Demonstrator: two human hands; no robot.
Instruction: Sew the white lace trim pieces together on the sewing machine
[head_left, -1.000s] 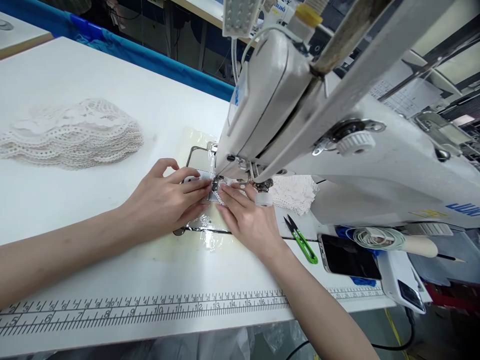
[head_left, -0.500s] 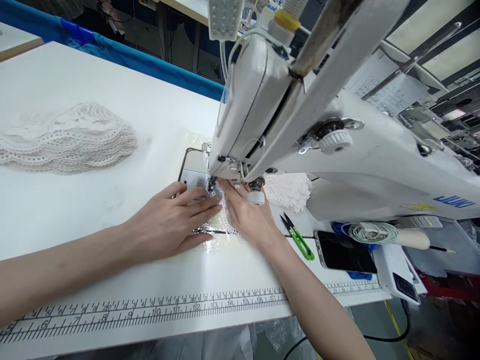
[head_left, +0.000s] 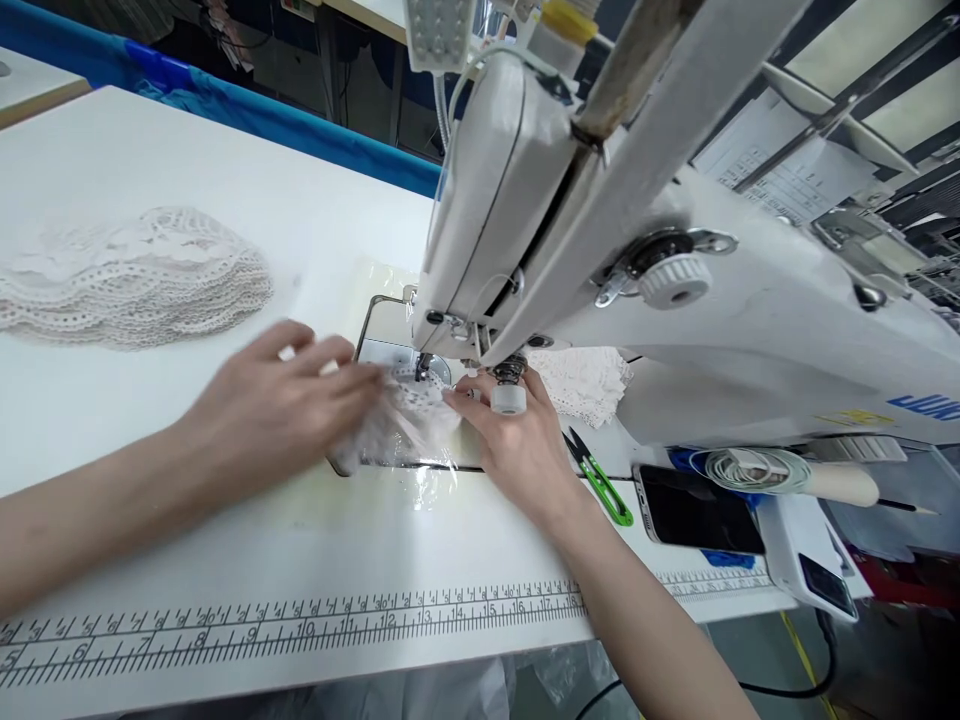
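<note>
A piece of white eyelet lace (head_left: 409, 415) lies at the needle area of the white sewing machine (head_left: 480, 200), blurred where it moves. My left hand (head_left: 289, 400), smeared by motion, pinches the lace's left end between thumb and fingers, just left of the presser foot (head_left: 423, 367). On the other side, my right hand (head_left: 521, 440) reaches under the machine head. Its thumb and fingertips are at the lace's right edge; some fingers are hidden behind the tension knob, so its grip is unclear.
A stack of white eyelet lace (head_left: 135, 280) lies on the left of the table. More lace (head_left: 581, 382) is under the machine arm. Green thread snips (head_left: 600, 478), a phone (head_left: 697, 508) and a white device (head_left: 806, 555) lie at right. A ruler strip (head_left: 300, 630) runs along the front edge.
My left hand has lifted and moved left, pulling the lace leftward from the presser foot. My right hand has shifted slightly right.
</note>
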